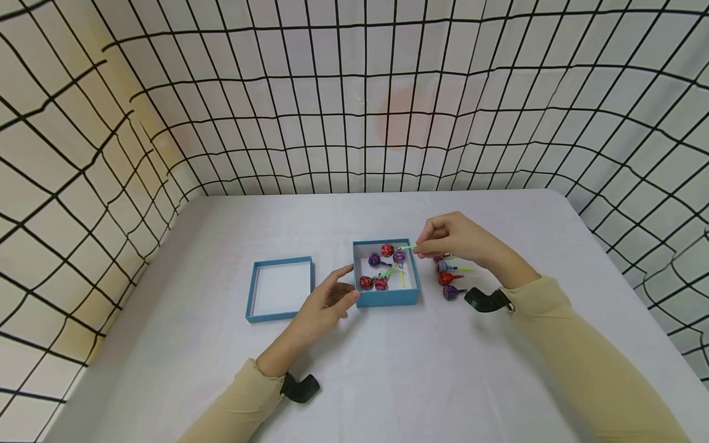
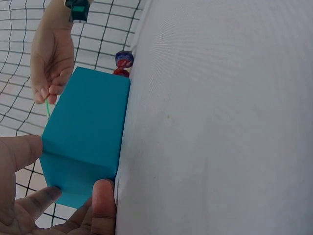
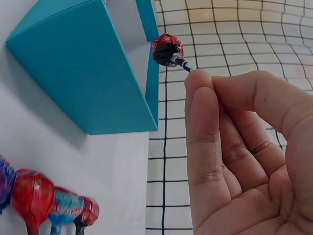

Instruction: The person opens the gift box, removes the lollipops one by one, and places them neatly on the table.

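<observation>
Lollipop (image 3: 167, 50) you pinch by green stick (image 1: 408, 247): round head, shiny red-and-dark wrapper on, head over box near its far right corner. Box (image 1: 388, 299) you touch at left end: blue outside, white inside, upright on base, uncovered; several red-wrapped and purple-wrapped lollipops (image 1: 366, 282) lying within.

Black grid (image 1: 365, 76) — pale wall (image 1: 379, 52) (orange blotch (image 1: 400, 126)) — white table (image 1: 194, 277).

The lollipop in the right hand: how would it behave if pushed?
The round-headed lollipop would likely roll or pivot around its thin stick. It's probably light: the right hand pinches only the stick. Its shiny wrapper may be slippery.
</observation>
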Motion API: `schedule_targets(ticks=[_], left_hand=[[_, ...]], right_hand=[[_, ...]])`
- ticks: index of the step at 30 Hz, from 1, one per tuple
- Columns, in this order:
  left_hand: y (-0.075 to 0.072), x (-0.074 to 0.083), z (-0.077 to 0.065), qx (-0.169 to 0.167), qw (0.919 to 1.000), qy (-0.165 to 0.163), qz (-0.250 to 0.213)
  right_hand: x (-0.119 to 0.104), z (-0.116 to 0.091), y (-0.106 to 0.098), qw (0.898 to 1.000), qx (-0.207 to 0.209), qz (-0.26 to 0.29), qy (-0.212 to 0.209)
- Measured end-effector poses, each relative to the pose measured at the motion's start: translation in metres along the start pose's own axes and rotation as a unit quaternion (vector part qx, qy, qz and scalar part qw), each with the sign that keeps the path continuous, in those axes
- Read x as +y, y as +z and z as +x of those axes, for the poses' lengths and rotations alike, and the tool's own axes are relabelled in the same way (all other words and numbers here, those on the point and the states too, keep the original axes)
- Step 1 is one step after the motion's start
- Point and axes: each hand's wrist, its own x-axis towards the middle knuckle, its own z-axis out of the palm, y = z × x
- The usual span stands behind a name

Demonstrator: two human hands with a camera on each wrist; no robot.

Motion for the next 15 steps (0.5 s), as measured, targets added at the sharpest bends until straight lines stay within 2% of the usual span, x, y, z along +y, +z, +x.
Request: schedule_targets(ticks=[10, 15], left_hand=[[0.0, 0.001, -0.001, -0.002, 1.0, 0.004, 0.004], [-0.001, 0.0, -0.001, -0.004, 1.0, 0.004, 0.006]], right_hand=[[0.015, -0.025, -0.017, 0.999, 0.004, 0.047, -0.001], [0.023, -0.037, -0.023, 0.999, 0.017, 0.044, 0.008]])
